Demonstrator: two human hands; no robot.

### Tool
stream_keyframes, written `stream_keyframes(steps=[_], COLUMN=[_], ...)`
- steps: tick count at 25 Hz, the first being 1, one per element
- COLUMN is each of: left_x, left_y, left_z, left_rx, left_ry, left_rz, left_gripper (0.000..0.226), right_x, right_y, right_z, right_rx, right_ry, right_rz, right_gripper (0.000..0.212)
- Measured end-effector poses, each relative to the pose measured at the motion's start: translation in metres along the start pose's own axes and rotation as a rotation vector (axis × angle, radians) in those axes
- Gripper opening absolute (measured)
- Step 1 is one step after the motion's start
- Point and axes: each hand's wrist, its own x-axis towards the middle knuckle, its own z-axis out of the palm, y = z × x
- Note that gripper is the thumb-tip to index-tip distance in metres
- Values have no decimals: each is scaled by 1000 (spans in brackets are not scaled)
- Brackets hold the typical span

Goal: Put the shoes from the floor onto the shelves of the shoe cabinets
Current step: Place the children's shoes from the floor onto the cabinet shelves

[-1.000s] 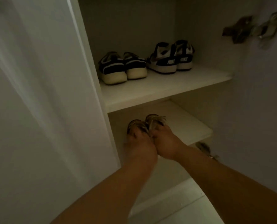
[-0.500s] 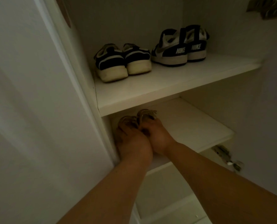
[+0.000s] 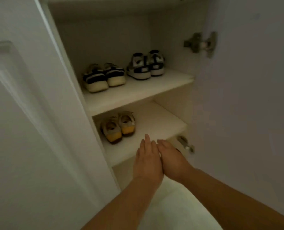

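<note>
A pair of small grey shoes with yellow heels stands on the lower shelf of the white cabinet, at its left side, heels toward me. My left hand and my right hand hover side by side over the shelf's front edge, right of the shoes and apart from them, fingers stretched out and holding nothing. On the upper shelf stand a navy pair with cream soles and a white and navy pair.
The cabinet's left door and right door stand open on either side. Metal hinges sit on the right door, one high and one low. A pale floor shows below my arms.
Both hands have let go of the yellow-heeled shoes and drawn back toward me and to the right. The shoes now stand alone on the lower shelf.
</note>
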Motion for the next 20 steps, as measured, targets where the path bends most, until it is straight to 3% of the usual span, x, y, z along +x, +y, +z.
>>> stream_keyframes(steps=[3,7,11,14,17,20], left_x=[-42,-100,-167,-228,-282,-303], left_y=[62,156,263,333,358,362], left_z=[-13,-9,20,53,97,130], left_rx=[-54,-98,85,98,63,52], left_ry=[-121,-302,-510,-665,-803,-907], left_rz=[196,415,589,690,769,775], left_gripper=[45,27,32,34,31,36], right_x=[-84,-205,-330,-420,-485,-529], right_y=[12,51,94,123,144,152], right_z=[-39,-75,-92,-88,-60,-17], right_rx=[-57,-227,-231,-187,-97,-14], right_ry=[-7,-110,-210,-269,-309,-549], right_rz=[205,401,604,803,922,935], right_gripper=[28,28,29,30,32,36])
